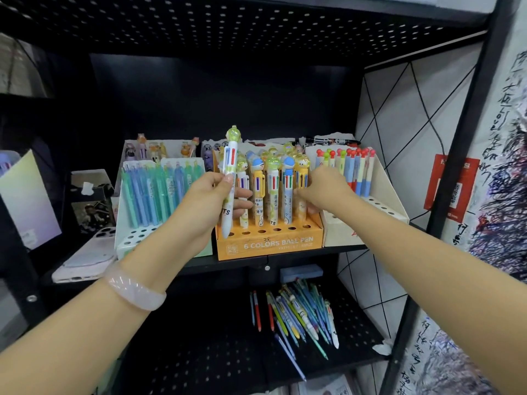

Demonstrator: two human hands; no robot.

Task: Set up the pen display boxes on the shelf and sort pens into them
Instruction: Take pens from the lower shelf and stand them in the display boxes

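Observation:
An orange display box (269, 243) marked "6 COLORS BALL PEN" stands in the middle of the black shelf, with several fat cartoon-topped pens upright in its back rows. My left hand (211, 192) grips one such white multicolour pen (230, 178) upright over the box's left end. My right hand (323, 188) reaches into the box's right side, its fingers curled around a pen (301, 195) standing there. A pale green box (128, 238) of blue and teal pens stands to the left. To the right stands a cream box (379, 201) with red-topped pens.
Further boxes of character pens stand behind these three. A white phone (85, 260) lies at the shelf's left end, next to small cartons. Several loose pens (296, 315) lie scattered on the perforated shelf below. A black frame post (445, 195) rises at the right.

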